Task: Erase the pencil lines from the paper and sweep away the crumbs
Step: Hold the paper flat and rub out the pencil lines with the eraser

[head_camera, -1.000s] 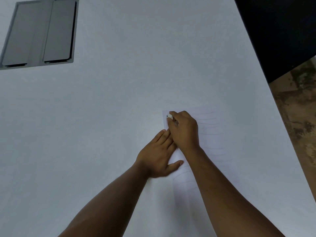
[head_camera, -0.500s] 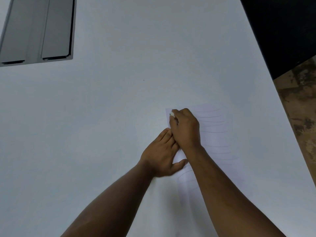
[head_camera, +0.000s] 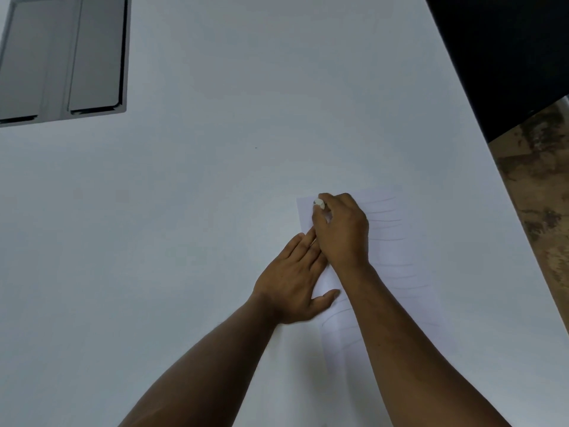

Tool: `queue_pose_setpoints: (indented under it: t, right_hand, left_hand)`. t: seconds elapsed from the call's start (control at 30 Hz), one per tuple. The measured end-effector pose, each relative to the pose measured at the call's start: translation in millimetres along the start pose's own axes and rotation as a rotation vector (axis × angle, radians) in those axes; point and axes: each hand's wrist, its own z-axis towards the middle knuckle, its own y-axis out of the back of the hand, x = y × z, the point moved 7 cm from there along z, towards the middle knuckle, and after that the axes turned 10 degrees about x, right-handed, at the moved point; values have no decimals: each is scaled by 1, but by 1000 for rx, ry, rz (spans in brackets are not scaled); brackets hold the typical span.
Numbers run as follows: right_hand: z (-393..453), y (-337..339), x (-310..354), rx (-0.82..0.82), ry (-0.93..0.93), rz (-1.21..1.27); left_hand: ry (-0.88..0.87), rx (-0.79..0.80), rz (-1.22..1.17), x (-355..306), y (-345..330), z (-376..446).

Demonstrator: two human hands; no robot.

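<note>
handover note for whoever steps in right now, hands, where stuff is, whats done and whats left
Right hand: pinches the white eraser at the far left corner of the paper.
Left hand: flat, fingers straight, pressing the paper's left edge to the white table.
Done: at most the top-left corner; the hand hides it.
Left: faint pencil lines still run down the sheet on both sides of the right arm; erase them, then sweep off the crumbs. No crumbs can be made out yet.
</note>
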Motion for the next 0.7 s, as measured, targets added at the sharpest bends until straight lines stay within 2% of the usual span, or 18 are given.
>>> queue_pose_setpoints:
  t: [0.13, 0.23, 0.37, 0.6, 0.7]
  right_hand:
    - [2, -9, 5, 59, 43, -97]
    - [9, 3, -8, -21, -48, -63]
    - [5, 32, -31, -190, -154, 122]
    - [-26, 18, -35, -3, -104, 110]
    - [-26, 19, -36, 35, -49, 118]
  left_hand:
    - [-10, -10, 10, -1, 1, 0]
    - [13, 27, 20, 1, -2, 0]
    - [29, 65, 53, 3, -7, 0]
    - [17, 37, 51, 3, -2, 0]
    - [109, -29, 23, 17, 14, 9]
